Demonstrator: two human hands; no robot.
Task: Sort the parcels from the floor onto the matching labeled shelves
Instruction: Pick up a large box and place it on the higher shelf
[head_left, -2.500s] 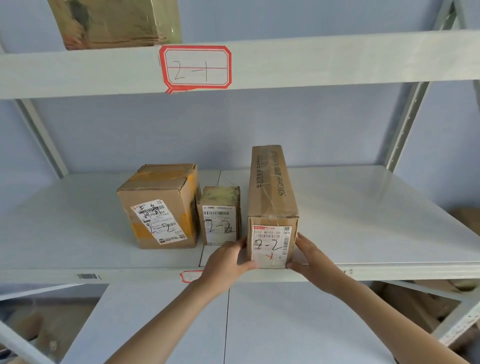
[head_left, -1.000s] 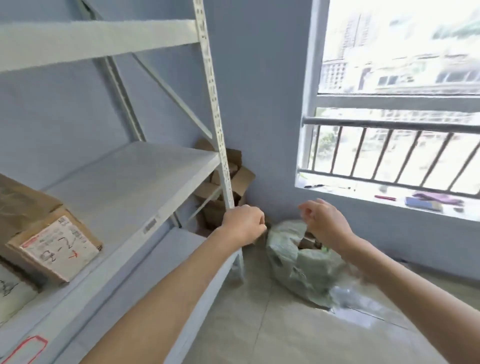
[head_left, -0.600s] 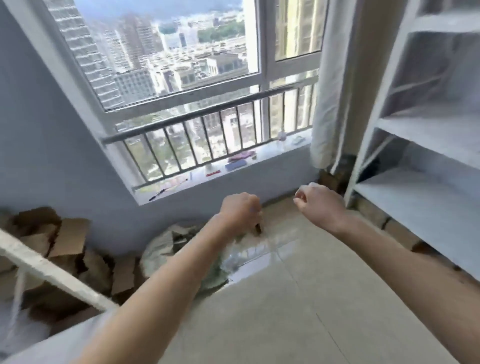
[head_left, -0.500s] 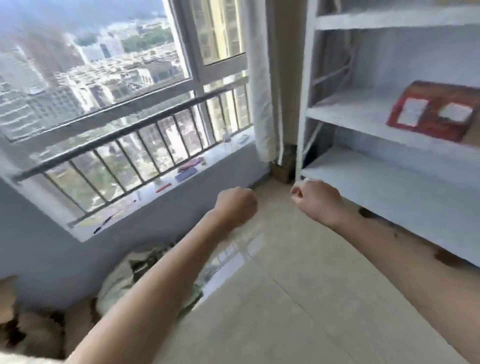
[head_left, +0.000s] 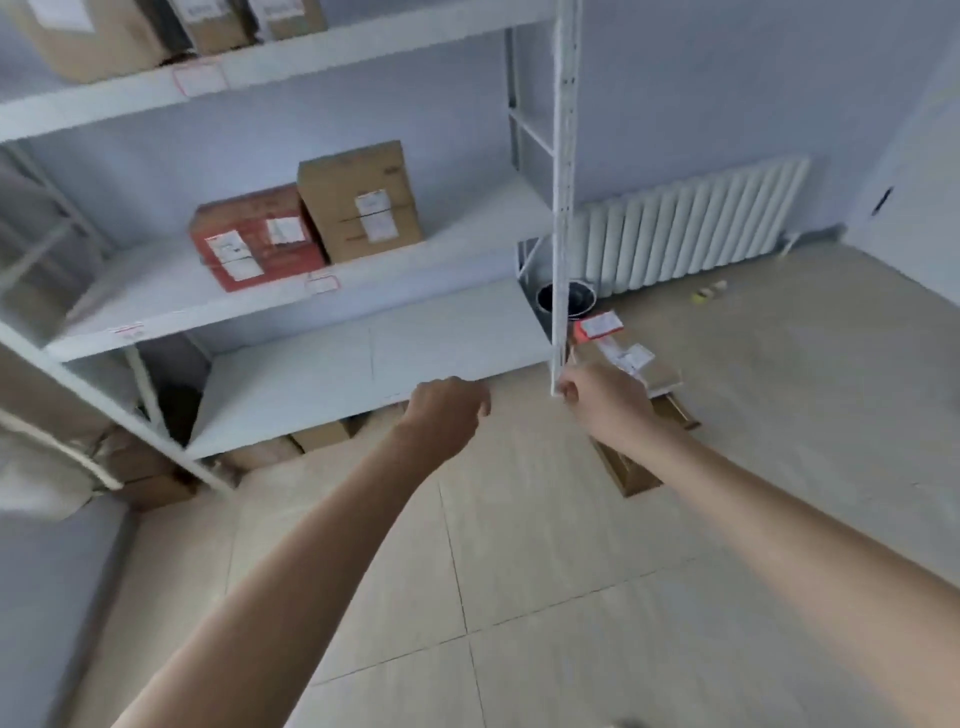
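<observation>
Parcels lie on the tiled floor beside the white rack: a flat brown parcel (head_left: 631, 361) with white labels, a red-edged one (head_left: 597, 327) behind it, and a brown box (head_left: 631, 470) partly hidden under my right forearm. My right hand (head_left: 602, 397) hovers just in front of them, fingers loosely curled, holding nothing. My left hand (head_left: 447, 410) is stretched out beside it, loosely curled and empty too. On the middle shelf (head_left: 171, 306) stand a red box (head_left: 254, 239) and a brown box (head_left: 363, 202).
The rack's upright post (head_left: 563, 208) stands right by my right hand. The bare lowest shelf (head_left: 363, 358) has cardboard boxes (head_left: 322, 434) under it. More boxes (head_left: 93, 36) sit on the top shelf. A white radiator (head_left: 691, 223) and black round object (head_left: 569, 299) are behind.
I let go of the 2-2 parcel on the other rack and turned right past the window. I now face a second rack with parcels on the floor, both hands empty.
</observation>
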